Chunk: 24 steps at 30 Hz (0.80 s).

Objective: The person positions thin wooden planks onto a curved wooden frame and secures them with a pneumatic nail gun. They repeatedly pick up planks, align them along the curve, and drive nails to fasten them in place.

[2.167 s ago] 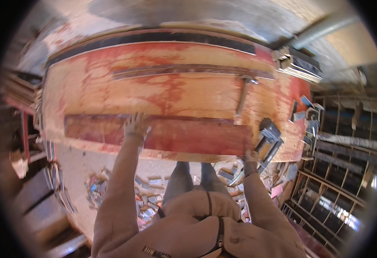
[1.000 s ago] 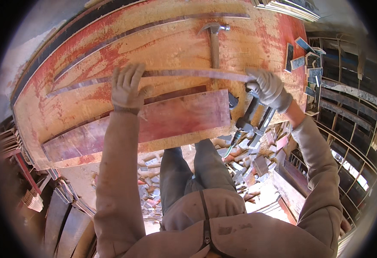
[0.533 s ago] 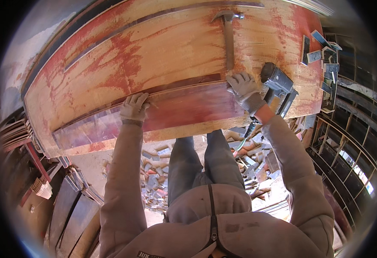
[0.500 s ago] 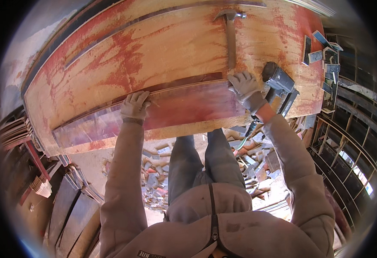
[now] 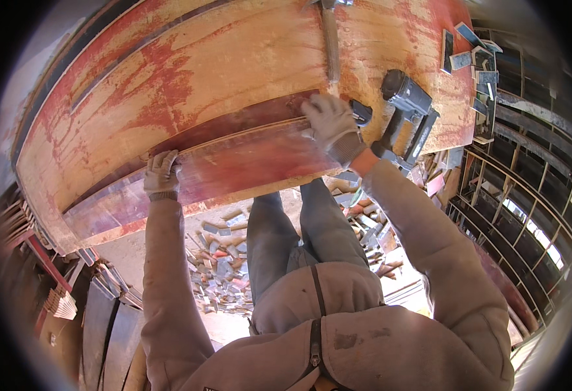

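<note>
A long reddish-purple plank (image 5: 247, 166) lies along the near edge of a big wooden worktop. My gloved left hand (image 5: 162, 173) is closed over its far edge, left of the middle. At the plank's right end, my gloved right hand (image 5: 333, 127) grips the far corner, fingers slightly blurred. Directly behind lies a second dark red board (image 5: 234, 127), partly covered by the first. Beside my right hand is a small black object (image 5: 361, 113) whose kind I cannot make out. A nail gun (image 5: 406, 94) rests farther right, and a hammer (image 5: 331, 45) lies beyond.
Small offcuts (image 5: 475, 62) cluster at the worktop's (image 5: 253, 65) right edge. Many wood scraps (image 5: 224, 264) litter the floor around my legs. A metal rack frame (image 5: 527, 228) stands on the right. Curved panels (image 5: 113, 326) lean at the lower left.
The near plank has slid toward me and left, baring more of the board behind it. Both hands moved with it. The whole view has shifted, and the small black object now shows.
</note>
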### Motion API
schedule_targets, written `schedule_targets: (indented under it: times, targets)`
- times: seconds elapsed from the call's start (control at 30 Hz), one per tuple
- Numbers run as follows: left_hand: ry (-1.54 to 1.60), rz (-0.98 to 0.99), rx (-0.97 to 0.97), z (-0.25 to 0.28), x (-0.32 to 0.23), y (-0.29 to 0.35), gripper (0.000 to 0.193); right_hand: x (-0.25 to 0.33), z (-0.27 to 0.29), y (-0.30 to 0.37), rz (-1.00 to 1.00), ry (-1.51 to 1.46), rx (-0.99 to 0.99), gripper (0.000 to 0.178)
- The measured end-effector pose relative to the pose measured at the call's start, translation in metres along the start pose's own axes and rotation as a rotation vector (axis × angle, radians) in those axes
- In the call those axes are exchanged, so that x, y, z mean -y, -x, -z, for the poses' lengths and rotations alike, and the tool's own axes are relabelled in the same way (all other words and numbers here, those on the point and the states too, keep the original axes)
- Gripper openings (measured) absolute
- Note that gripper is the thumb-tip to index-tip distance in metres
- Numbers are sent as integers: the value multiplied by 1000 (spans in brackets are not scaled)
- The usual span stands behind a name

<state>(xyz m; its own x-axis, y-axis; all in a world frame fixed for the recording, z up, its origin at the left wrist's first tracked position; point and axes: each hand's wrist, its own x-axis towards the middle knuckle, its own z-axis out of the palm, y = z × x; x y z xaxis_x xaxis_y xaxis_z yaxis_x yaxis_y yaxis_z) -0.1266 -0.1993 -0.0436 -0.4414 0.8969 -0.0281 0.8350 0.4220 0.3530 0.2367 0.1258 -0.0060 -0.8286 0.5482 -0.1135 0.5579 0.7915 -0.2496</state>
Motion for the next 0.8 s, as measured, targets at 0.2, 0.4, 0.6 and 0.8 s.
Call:
schedule_targets:
  times: [0.2, 0.4, 0.6, 0.8]
  targets:
    - [-7, 4, 29, 4, 1, -4, 47, -51, 44, 30, -247, 108, -8, 61]
    - [-63, -20, 104, 3, 11, -8, 41, -89, 4, 24, -71, 26, 169, 66]
    - [-190, -168, -112, 28, -90, -35, 58, -77, 62, 54, -322, -734, 101, 81]
    - [1534, 610, 348, -20, -326, -22, 33, -4, 105, 82, 57, -733, 155, 91]
